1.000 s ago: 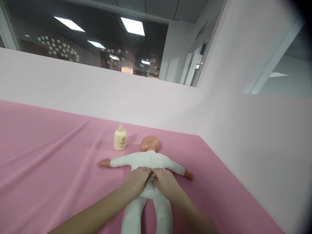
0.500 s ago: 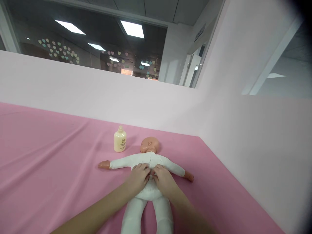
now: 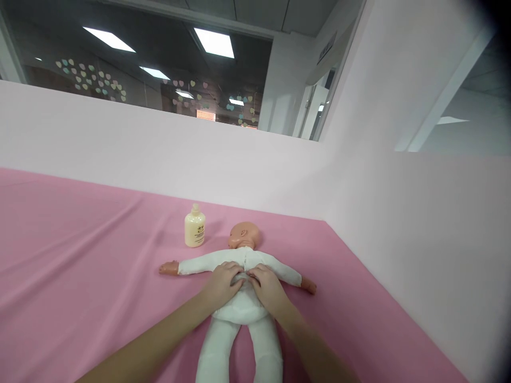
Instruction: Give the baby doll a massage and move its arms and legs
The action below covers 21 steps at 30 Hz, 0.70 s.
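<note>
Both hands (image 3: 244, 284) – seemingly pinching – doll's suit (image 3: 243, 306).

Cream bottle (image 3: 195, 230) upright on pink cloth (image 3: 80, 255), cap on, small dark print on front. Cloth kinda wrinkled, long folds on left side. Pale pink walls (image 3: 399, 213) boxing in far and right edges, meeting at a corner. Window (image 3: 139, 69) above with pastel heart stickers, ceiling lights (image 3: 214, 42) glowing behind glass.

Bottle (image 3: 195, 229) stands just left of doll's head (image 3: 244, 234) — cloth (image 3: 80, 266) elsewhere open.
</note>
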Available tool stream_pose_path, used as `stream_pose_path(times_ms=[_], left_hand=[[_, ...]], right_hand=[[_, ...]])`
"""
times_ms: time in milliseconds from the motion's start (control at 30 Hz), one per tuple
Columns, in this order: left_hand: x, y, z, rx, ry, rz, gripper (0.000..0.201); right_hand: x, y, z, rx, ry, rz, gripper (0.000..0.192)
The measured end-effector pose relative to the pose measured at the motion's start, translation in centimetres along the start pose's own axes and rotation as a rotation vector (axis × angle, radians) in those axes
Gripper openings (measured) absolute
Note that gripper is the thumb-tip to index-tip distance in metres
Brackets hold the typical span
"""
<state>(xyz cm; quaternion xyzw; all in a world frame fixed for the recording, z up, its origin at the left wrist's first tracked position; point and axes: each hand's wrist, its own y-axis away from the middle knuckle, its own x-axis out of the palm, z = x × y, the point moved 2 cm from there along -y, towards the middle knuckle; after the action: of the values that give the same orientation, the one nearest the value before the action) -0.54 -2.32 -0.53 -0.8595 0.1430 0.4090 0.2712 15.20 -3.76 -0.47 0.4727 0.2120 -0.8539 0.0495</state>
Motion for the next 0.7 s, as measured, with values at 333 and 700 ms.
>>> stream_pose_path(times_ms=[333, 700], left_hand=[[0.0, 0.4, 0.1, 0.028, -0.073, -0.058, 0.021], [0.4, -0.7, 1.7, 0.034, 0.1, -0.116, 0.016]], right_hand=[[0.1, 0.1, -0.3, -0.041, -0.038, -0.084, 0.025], [0.3, -0.5, -1.6, 0.008, -0.117, -0.122, 0.017]])
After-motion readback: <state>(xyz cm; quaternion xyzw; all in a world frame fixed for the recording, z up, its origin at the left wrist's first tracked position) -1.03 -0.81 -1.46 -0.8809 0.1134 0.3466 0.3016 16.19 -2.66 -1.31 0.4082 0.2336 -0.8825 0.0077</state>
